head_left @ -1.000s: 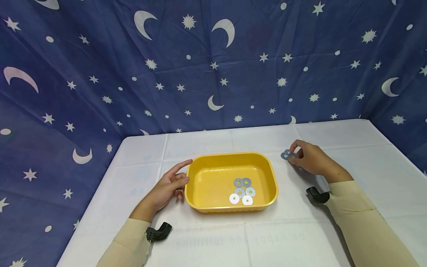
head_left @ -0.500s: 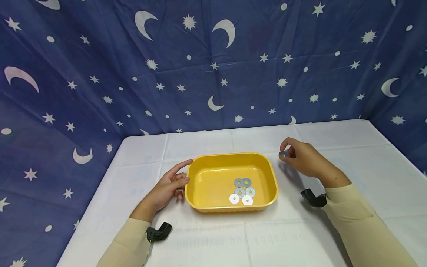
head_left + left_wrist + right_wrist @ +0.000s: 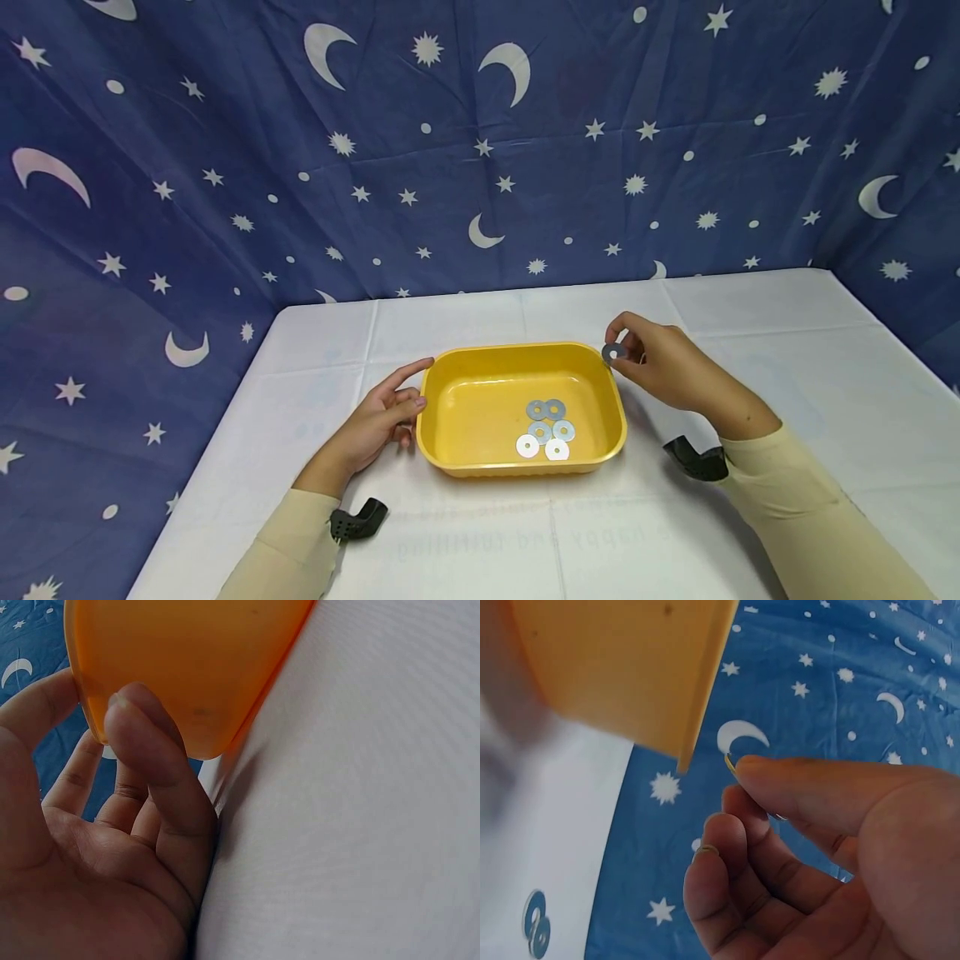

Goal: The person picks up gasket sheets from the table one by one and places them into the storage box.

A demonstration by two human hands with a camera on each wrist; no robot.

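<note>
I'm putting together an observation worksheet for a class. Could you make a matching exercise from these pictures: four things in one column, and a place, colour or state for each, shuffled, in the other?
Column one
1. Left hand
2. Right hand
3. Backdrop cloth
4. Six washers

Column two
A. Dark blue with white moons and stars
B. Lying inside the yellow tray
C. Pinching a washer by the tray's right rim
D. Touching the tray's left end

Pairs: 1-D, 2-C, 3-A, 4-B

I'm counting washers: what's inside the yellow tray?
Six washers lie in the yellow tray, toward its right side. Anything directly beneath them is covered and can't be seen.
</note>
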